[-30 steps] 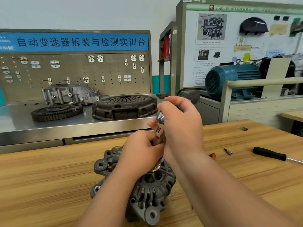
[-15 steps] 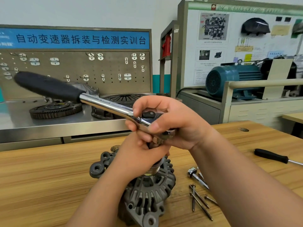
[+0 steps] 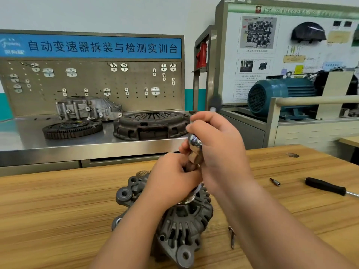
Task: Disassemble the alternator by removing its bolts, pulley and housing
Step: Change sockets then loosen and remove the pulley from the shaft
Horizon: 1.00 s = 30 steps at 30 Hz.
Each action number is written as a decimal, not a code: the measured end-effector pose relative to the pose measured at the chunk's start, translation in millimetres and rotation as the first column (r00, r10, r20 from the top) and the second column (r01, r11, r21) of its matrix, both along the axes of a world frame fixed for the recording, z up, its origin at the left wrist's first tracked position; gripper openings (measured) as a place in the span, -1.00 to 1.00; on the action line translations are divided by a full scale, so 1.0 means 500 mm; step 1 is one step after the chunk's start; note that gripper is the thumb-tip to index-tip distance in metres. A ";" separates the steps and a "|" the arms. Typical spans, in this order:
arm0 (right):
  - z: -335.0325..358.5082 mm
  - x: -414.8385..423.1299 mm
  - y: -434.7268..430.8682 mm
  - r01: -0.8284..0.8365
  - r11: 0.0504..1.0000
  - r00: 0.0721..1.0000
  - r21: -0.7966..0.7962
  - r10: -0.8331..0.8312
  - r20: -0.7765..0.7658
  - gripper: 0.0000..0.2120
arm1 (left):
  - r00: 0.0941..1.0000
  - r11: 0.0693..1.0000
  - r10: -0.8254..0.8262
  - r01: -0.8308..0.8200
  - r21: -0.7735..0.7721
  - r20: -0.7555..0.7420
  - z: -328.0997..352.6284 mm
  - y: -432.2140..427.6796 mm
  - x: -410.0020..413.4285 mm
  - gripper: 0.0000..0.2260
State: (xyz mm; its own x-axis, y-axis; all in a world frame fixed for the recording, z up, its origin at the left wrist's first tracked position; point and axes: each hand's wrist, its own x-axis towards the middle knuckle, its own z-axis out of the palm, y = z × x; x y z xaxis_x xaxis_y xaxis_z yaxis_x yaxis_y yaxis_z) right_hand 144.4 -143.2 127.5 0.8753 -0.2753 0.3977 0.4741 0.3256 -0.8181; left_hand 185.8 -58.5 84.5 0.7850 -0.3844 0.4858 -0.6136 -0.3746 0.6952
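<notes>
The grey alternator stands on the wooden table with its pulley facing up. My left hand curls round the top of the pulley and the socket above it. A chrome ratchet wrench sits on that socket, and my right hand grips its head. The ratchet's black handle points away from me and is blurred. One loose long bolt lies on the table right of the alternator; my right forearm hides the area beside it.
A black-handled screwdriver and a small bit lie on the table at the right. Behind the table, a steel bench carries a clutch cover, a flywheel and a gearbox housing. A blue motor stands back right.
The ratchet handle, which pointed left half a second ago, has swung round to point away from me. My right arm now covers most of the loose bolts. The left hand has stayed on the pulley.
</notes>
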 end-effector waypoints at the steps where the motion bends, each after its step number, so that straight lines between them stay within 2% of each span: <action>1: 0.007 0.004 -0.010 -0.105 0.992 0.994 -0.072 0.104 -0.014 -0.75 | 0.999 1.000 -0.018 0.018 -0.021 -0.028 0.000 0.002 0.000 -0.76; 2: 0.015 0.010 -0.021 -0.220 0.966 0.976 -0.139 0.218 -0.028 -0.80 | 0.997 0.998 -0.038 0.035 -0.050 -0.060 0.000 0.003 0.001 -0.75; 5: 0.032 0.024 -0.047 -0.538 0.808 0.840 -0.241 0.538 -0.073 -0.68 | 0.986 0.991 -0.102 0.088 -0.102 -0.134 0.002 0.007 0.002 -0.81; 7: 0.034 0.026 -0.054 -0.665 0.703 0.738 -0.250 0.671 -0.076 -0.65 | 0.987 0.992 -0.107 0.097 -0.085 -0.120 0.001 0.007 0.004 -0.87; 9: 0.029 0.028 -0.055 -0.701 0.675 0.701 -0.230 0.712 -0.049 -0.65 | 0.991 0.993 -0.103 0.097 -0.072 -0.087 0.002 0.010 0.002 -0.82; 10: 0.025 0.027 -0.051 -0.680 0.702 0.723 -0.212 0.691 -0.029 -0.66 | 0.993 0.994 -0.094 0.089 -0.065 -0.070 0.001 0.011 0.001 -0.77; 12: 0.018 0.023 -0.035 -0.556 0.819 0.827 -0.142 0.563 0.010 -0.70 | 0.998 0.998 -0.057 0.056 -0.036 -0.028 -0.001 0.012 -0.001 -0.68; 15: 0.004 0.011 -0.003 -0.168 0.985 0.985 -0.048 0.169 0.029 -0.77 | 1.000 0.999 0.021 -0.021 -0.033 0.003 -0.003 0.006 -0.002 -0.79; 17: -0.008 0.005 0.010 0.083 0.996 0.996 0.032 -0.084 0.027 -0.80 | 0.998 0.998 0.049 -0.048 -0.036 0.031 -0.004 0.000 -0.002 -0.79; 18: -0.012 0.003 0.012 0.158 0.984 0.987 0.084 -0.160 0.026 -0.82 | 0.998 0.998 0.048 -0.046 -0.030 0.046 -0.004 -0.002 -0.004 -0.76; 21: -0.018 0.000 0.007 0.200 0.961 0.979 0.192 -0.205 0.008 -0.84 | 0.998 0.999 0.033 -0.031 -0.027 0.053 -0.005 -0.004 -0.001 -0.68; 23: -0.012 0.000 -0.001 0.112 0.981 0.993 0.156 -0.114 0.005 -0.80 | 0.999 0.998 0.020 -0.018 -0.052 0.032 -0.007 -0.005 0.003 -0.65; 26: 0.010 0.011 -0.025 -0.140 0.989 0.990 -0.053 0.139 -0.021 -0.79 | 1.000 0.998 -0.007 0.006 -0.062 -0.016 -0.008 -0.003 0.003 -0.69; 28: 0.025 0.025 -0.044 -0.350 0.922 0.937 -0.165 0.347 -0.051 -0.86 | 0.997 0.997 -0.039 0.034 -0.071 -0.070 -0.007 0.000 0.004 -0.73; 30: 0.033 0.030 -0.055 -0.522 0.828 0.851 -0.205 0.520 -0.067 -0.88 | 0.993 0.996 -0.044 0.036 -0.081 -0.108 -0.004 0.003 0.005 -0.78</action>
State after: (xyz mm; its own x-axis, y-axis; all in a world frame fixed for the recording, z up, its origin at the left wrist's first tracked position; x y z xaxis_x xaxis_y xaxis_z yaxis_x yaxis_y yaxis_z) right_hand 159.3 -170.8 143.7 0.8686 0.3105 0.3862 0.2755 0.3452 -0.8972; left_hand 188.5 -57.2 82.6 0.8199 -0.3805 0.4278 -0.5456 -0.2929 0.7852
